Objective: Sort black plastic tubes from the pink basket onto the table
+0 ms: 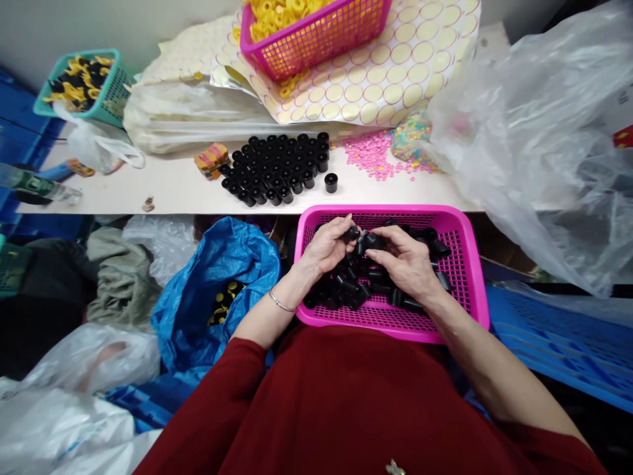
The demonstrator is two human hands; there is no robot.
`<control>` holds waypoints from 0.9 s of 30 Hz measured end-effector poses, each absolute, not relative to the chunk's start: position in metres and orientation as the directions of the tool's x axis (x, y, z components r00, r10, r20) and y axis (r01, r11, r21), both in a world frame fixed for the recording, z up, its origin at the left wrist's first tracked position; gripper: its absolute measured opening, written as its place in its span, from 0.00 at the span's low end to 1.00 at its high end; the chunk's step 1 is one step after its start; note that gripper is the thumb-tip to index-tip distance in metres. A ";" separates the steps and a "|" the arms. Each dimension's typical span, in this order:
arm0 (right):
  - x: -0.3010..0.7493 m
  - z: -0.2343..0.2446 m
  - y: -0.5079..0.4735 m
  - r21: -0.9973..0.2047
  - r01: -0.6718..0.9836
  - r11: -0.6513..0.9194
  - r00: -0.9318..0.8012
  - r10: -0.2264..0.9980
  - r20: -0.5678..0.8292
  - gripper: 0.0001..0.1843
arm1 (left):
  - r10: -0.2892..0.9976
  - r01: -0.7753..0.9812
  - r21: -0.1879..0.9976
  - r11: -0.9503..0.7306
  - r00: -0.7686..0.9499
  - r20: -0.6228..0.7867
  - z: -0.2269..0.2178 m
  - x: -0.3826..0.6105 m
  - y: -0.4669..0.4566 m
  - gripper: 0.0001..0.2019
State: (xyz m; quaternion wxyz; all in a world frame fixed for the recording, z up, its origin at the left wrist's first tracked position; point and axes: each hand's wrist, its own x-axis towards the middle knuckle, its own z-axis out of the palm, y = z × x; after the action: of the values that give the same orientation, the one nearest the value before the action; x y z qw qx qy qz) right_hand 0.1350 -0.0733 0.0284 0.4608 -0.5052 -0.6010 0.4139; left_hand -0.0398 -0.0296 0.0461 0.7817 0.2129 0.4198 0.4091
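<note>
Both hands are over a pink plastic basket (475, 277) of loose black tubular parts (346, 290). My left hand (329, 245) pinches a small black plastic part (351, 233) between thumb and fingers. Close beside it, my right hand (408, 260) grips another black plastic part (374, 241), its fingers closed round it. The two parts nearly meet; whether they touch I cannot tell. On the shelf beyond, many black cylindrical caps (277, 165) stand upright in a packed group, with a single black cap (331, 183) apart at its right.
Small pink pieces (370, 155) lie scattered on the white shelf (188, 198). Behind are a pink basket (316, 43) of yellow parts and a teal basket (111, 86). Clear plastic bags (534, 112) hang over the right side. A blue sack (182, 316) stands open at lower left.
</note>
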 end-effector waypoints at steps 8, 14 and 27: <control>0.188 0.015 -0.087 -0.962 0.268 -0.041 0.120 0.993 -0.009 0.17 | 0.711 -0.141 0.747 0.650 0.462 -0.531 0.035 -0.047 -0.021 0.06; 0.200 0.005 -0.115 -0.970 0.174 -0.171 0.227 0.965 -0.129 0.17 | 0.738 0.370 0.929 -0.004 0.628 -0.247 0.017 -0.009 -0.016 0.10; 0.191 0.006 -0.135 -0.980 0.153 -0.130 0.218 0.971 -0.094 0.18 | 0.707 0.461 0.848 -0.260 0.689 -0.158 0.000 -0.013 0.002 0.07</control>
State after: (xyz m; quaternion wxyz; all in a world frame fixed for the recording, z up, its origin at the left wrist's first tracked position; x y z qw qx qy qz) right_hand 0.1913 -0.1351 0.0055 0.4772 -0.6173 -0.4555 0.4286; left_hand -0.0127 0.0022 0.0002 0.4804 0.7834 0.3729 0.1280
